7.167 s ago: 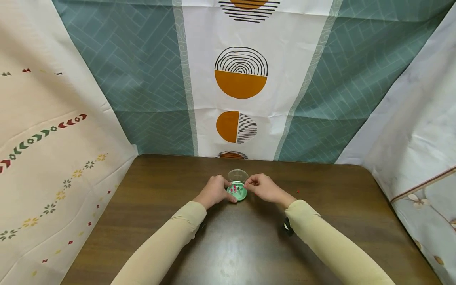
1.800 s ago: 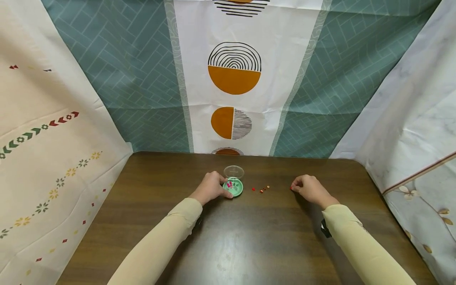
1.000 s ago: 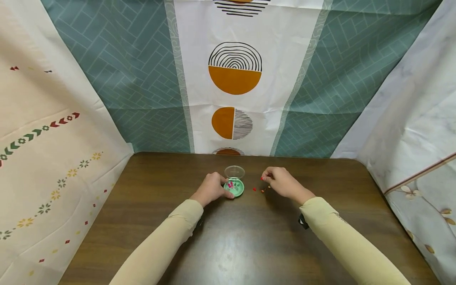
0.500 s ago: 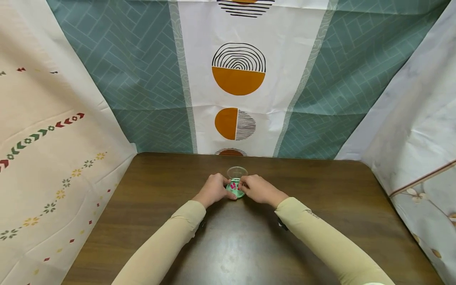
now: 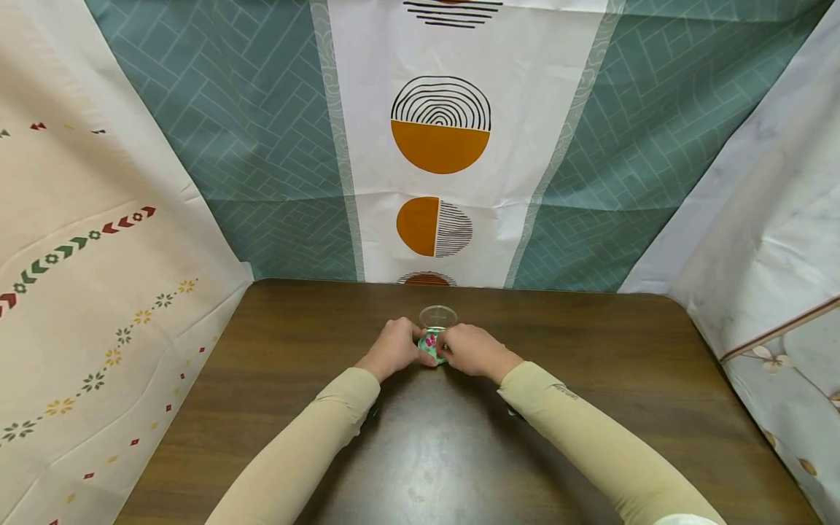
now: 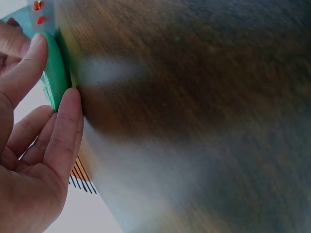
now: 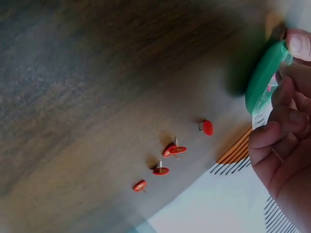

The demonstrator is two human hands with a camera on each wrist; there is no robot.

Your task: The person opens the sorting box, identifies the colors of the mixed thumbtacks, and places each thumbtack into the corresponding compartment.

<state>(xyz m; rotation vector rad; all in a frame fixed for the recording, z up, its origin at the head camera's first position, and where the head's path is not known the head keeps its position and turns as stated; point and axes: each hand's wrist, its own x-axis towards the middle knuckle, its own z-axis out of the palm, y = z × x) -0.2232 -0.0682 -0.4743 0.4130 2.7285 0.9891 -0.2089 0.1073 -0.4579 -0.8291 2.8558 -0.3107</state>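
A small round green case [image 5: 429,351] stands on the table with its clear lid [image 5: 438,316] raised at the back. My left hand [image 5: 397,348] grips its rim, thumb on one side and fingers on the other, as the left wrist view shows. My right hand [image 5: 474,350] is over the case's right half, fingers bent and fingertips at its inside. Whether they pinch a thumbtack is hidden. Pinkish-red pieces [image 5: 430,340] show inside the case. In the right wrist view, several red thumbtacks [image 7: 208,127] lie loose beside the case.
The brown wooden table [image 5: 315,437] stretches around both forearms. A patterned cloth [image 5: 289,182] hangs along its back edge, with further cloths at the left and right sides. In the head view, my right hand covers the loose thumbtacks.
My right hand picked up a red thumbtack at the right, carried it left past the loose ones, and is now farther in over the case. The left hand keeps its hold.
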